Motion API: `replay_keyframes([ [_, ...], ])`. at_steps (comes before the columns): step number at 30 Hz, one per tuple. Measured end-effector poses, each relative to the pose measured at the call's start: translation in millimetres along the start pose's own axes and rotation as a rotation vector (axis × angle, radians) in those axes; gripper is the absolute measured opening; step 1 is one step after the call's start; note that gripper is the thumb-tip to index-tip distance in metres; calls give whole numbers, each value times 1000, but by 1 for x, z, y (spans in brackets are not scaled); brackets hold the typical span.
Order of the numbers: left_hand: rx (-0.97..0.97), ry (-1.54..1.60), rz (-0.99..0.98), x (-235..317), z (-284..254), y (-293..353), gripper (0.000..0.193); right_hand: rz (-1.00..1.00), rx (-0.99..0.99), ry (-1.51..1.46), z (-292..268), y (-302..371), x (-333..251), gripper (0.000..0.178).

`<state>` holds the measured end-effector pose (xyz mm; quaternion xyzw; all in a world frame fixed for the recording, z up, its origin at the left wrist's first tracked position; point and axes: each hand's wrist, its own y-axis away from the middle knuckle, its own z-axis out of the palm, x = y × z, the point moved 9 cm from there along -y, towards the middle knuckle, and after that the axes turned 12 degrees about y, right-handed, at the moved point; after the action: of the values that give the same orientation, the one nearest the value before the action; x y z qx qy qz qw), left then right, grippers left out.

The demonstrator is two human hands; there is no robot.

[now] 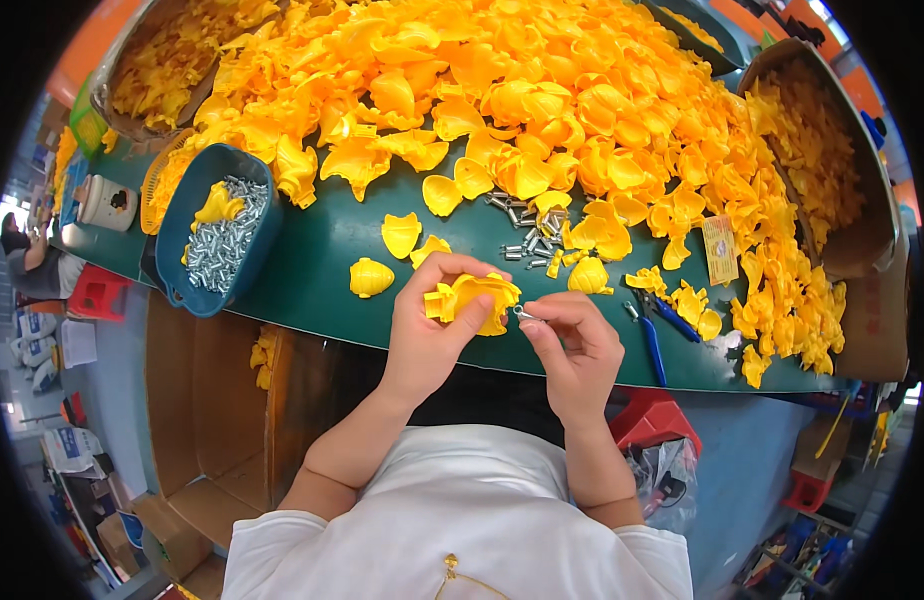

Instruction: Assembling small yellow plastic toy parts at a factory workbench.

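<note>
Over the near edge of the table, my left hand (423,338) grips a hollow yellow plastic shell piece (490,289) between thumb and fingers. Close to its right side, my right hand (580,352) pinches a small silver metal cylinder (522,313). The end of the cylinder is at the shell's edge; I cannot tell whether they touch. Just beyond my hands lie a few loose yellow shells (370,278) and a small heap of silver cylinders (538,240). Blue-handled pliers (653,345) rest to the right of my right hand.
A large heap of yellow shells (582,90) covers the far part of the green table (322,260). At the left stands a blue basket (169,240) of metal cylinders. Cardboard boxes (877,240) of yellow pieces flank the heap. An open carton (217,400) sits below the table's left side.
</note>
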<state>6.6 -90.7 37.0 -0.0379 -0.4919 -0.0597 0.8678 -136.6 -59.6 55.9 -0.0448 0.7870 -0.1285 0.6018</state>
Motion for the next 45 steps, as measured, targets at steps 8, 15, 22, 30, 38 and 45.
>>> replay_keyframes([
  [8, -37, -61, -24, -5, -1, 4, 19, 91, -87, 3, -2, -9, -4, 14],
  [15, -29, -72, 10, -5, -2, 3, 18, 293, -101, -181, 0, -6, 19, 11],
  [22, -24, -193, 7, -9, -5, 5, 17, 410, -140, -289, 4, -4, 38, 9],
  [30, -12, -185, -5, -11, -7, 4, 18, 357, -90, -226, 5, -1, 32, 8],
  [38, -7, -234, 13, -10, -3, 4, 18, 507, -183, -457, 14, 2, 63, 8],
  [45, -19, -266, -1, -16, -4, 0, 18, 327, 33, -206, 1, 4, 47, 8],
])
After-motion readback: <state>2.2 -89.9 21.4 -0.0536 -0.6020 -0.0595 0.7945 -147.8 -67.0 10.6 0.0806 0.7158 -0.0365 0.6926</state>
